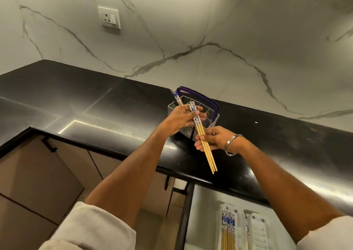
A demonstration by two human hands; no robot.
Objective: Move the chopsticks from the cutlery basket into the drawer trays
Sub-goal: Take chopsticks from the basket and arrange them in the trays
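both hands are gripping chopsticks over the basket [193, 114]: left hand [181, 118], right hand [214, 137]. some are already lying in the tray [246, 228]; looks partway done.

Tan chopsticks [205, 146] with blue-and-white patterned tops, purple-handled basket [196, 114], black counter [95, 115], seemingly grey-veined white wall [210, 39].

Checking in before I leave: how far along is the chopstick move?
Partly done. Done: several chopsticks already lie in the left drawer tray. In hand: both the left hand and right hand hold a bundle above the cutlery basket. Left: placing these; whether the basket holds more cannot be seen.
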